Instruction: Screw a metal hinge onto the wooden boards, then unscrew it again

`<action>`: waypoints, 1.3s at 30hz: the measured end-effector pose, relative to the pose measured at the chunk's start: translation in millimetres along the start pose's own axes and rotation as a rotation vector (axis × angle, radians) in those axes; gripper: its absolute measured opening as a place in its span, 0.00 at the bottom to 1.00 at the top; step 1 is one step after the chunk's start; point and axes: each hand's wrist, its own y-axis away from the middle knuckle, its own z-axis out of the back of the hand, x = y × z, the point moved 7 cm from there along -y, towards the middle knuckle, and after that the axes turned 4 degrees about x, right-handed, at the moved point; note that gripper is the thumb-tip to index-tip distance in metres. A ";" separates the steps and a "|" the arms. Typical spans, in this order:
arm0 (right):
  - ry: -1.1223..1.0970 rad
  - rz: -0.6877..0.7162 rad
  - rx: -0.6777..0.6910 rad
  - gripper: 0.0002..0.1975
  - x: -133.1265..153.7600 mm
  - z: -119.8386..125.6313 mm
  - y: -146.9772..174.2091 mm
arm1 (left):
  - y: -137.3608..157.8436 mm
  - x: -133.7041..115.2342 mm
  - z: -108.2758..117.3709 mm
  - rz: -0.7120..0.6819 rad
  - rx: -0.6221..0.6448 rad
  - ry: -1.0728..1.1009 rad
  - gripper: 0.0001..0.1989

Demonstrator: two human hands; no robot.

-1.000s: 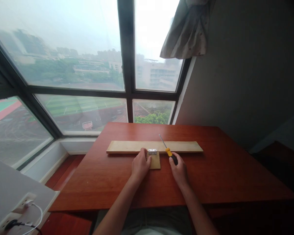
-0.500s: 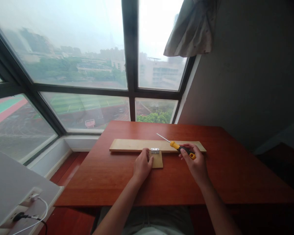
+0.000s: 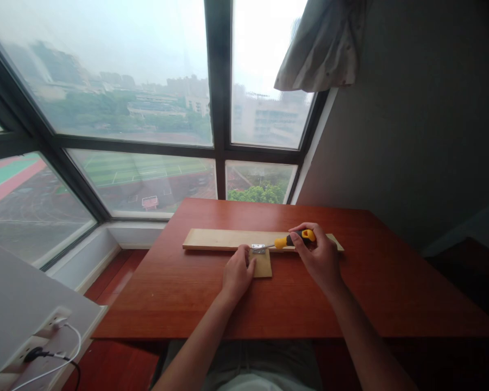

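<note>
A long pale wooden board (image 3: pixel 220 239) lies across the table. Against its near edge is a small square wooden board (image 3: pixel 264 267), with a silver metal hinge (image 3: pixel 258 248) over the joint between them. My left hand (image 3: pixel 238 272) is closed at the left edge of the small board, thumb against it and fingertips close to the hinge. In my right hand (image 3: pixel 320 255) is a screwdriver (image 3: pixel 283 242) with a yellow and black handle. Its shaft points left, nearly level, and the tip is at the hinge; whether it sits in a screw cannot be made out.
The reddish-brown table (image 3: pixel 179 304) stands by large windows (image 3: pixel 138 179). A curtain (image 3: pixel 321 54) hangs at the upper right. Plugs and cables (image 3: pixel 61 326) are in wall sockets at the lower left.
My right hand has lowered the screwdriver's tip from above the long board down to the hinge, tilting the handle end up. My left hand stays at the small board.
</note>
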 end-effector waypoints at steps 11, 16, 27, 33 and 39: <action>0.000 0.012 0.008 0.12 -0.8 -2.7 1.0 | -0.1 2.8 -2.8 -0.019 -0.016 0.029 0.11; 0.006 0.006 0.013 0.12 -1.5 -4.1 0.9 | -0.3 3.1 -2.7 -0.024 -0.022 0.034 0.12; 0.097 0.093 0.059 0.10 10.4 -8.2 -6.2 | -2.1 4.8 -1.1 0.033 0.004 0.132 0.15; 0.259 0.238 0.173 0.09 40.6 -21.6 -30.5 | -7.2 11.1 -3.5 0.158 -0.009 0.402 0.21; 0.371 0.278 0.209 0.11 49.2 -35.4 -48.1 | 11.2 4.2 -19.9 0.456 -0.004 1.044 0.24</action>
